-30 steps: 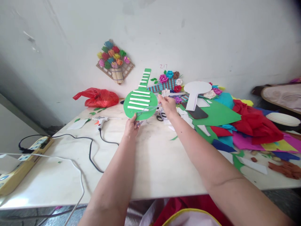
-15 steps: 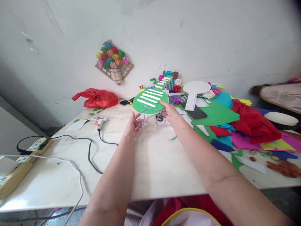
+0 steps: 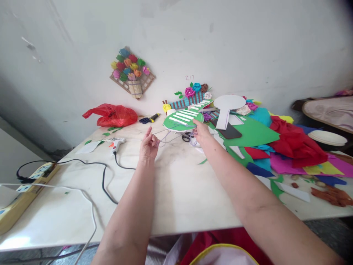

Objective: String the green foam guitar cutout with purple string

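A round green paper paddle (image 3: pixel 180 123) with white strips glued across it hovers low and nearly flat over the table's far side. My right hand (image 3: pixel 200 133) pinches its near edge. My left hand (image 3: pixel 149 144) is to the left of it, fingers curled in a pinch on a thin pale thread (image 3: pixel 165 136) that runs from the hand toward the paddle. Black scissors (image 3: pixel 186 137) lie just below the paddle, between my hands.
A glue gun (image 3: pixel 116 142) with a black cord lies left of my left hand, a power strip (image 3: pixel 30 184) at the left edge. Red bag (image 3: pixel 113 115), white paddle cutout (image 3: pixel 227 106), paper flowers (image 3: pixel 197 90) and heaped coloured paper (image 3: pixel 289 147) fill the back and right.
The green paddle went from upright in my left hand to nearly flat, further right, held by my right hand. My left hand let go of it and drew left, pinching the thread.
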Available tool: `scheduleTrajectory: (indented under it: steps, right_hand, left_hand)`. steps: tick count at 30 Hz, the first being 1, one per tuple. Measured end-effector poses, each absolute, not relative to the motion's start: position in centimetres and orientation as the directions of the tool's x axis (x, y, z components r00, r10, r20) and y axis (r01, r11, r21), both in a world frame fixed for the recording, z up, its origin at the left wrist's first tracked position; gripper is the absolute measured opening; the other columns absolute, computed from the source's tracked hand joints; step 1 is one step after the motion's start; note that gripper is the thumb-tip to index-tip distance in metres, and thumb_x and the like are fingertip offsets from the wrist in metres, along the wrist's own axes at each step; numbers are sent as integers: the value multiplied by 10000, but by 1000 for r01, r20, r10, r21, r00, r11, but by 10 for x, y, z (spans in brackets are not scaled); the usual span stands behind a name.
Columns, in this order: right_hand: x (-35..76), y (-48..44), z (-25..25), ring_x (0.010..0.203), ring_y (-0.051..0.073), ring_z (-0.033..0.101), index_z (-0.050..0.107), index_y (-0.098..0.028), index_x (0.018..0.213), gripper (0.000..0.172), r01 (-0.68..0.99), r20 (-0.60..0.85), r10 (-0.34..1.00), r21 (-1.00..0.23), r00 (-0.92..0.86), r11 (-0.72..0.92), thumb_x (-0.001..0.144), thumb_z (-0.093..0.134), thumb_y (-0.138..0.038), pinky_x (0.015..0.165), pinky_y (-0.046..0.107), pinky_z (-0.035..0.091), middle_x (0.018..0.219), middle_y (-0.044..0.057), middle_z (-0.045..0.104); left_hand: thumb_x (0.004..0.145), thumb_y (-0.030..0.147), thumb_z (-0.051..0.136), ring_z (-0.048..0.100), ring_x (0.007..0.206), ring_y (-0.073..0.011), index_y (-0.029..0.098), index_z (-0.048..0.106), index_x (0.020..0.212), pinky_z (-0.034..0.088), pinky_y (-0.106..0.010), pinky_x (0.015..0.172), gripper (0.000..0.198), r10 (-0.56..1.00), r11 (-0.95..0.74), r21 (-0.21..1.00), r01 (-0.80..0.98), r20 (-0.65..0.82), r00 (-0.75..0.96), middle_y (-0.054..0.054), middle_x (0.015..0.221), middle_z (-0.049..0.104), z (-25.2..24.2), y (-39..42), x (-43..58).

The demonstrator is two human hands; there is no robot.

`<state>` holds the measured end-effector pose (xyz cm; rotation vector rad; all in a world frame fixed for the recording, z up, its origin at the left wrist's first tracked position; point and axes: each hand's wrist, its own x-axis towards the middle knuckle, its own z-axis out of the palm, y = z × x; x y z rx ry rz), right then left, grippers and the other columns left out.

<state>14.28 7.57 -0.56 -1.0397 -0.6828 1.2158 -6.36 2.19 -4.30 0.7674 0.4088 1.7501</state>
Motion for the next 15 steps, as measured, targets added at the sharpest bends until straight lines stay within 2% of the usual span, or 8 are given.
scheduleTrajectory:
  steps: [3,6,9,15]
  right_hand:
    - [142,71,-1,303,42,263,410,-185,572,241,-448,-184,937,-893,299,-32,711,595,-253,313,182,190,367,-80,327]
    - [144,70,1,307,42,276,428,-181,587,216,-460,-204,924,-887,322,-36,717,589,-245,314,180,194,381,-78,339]
    - [146,72,2,315,47,294,441,-180,599,193,-475,-219,919,-879,328,-40,710,588,-238,309,180,200,387,-75,347]
    - [146,74,3,320,57,315,445,-177,583,196,-492,-237,914,-869,329,-49,681,606,-233,292,184,206,377,-66,355]
  left_hand:
    - [665,141,582,312,370,-29,197,595,966,341,-171,418,307,957,-286,654,-700,239,-167,62,523,475,-43,21,-68]
    - [656,148,579,373,402,-33,188,588,961,442,-215,563,307,955,-297,688,-663,215,-204,61,540,495,-44,24,-70]
    - [609,128,602,456,473,-45,169,592,925,454,-269,733,319,936,-347,690,-636,214,-279,66,525,491,-45,27,-70]
    - [549,113,630,506,556,-57,190,592,934,429,-280,760,394,913,-392,672,-628,202,-354,59,593,527,-48,30,-73]
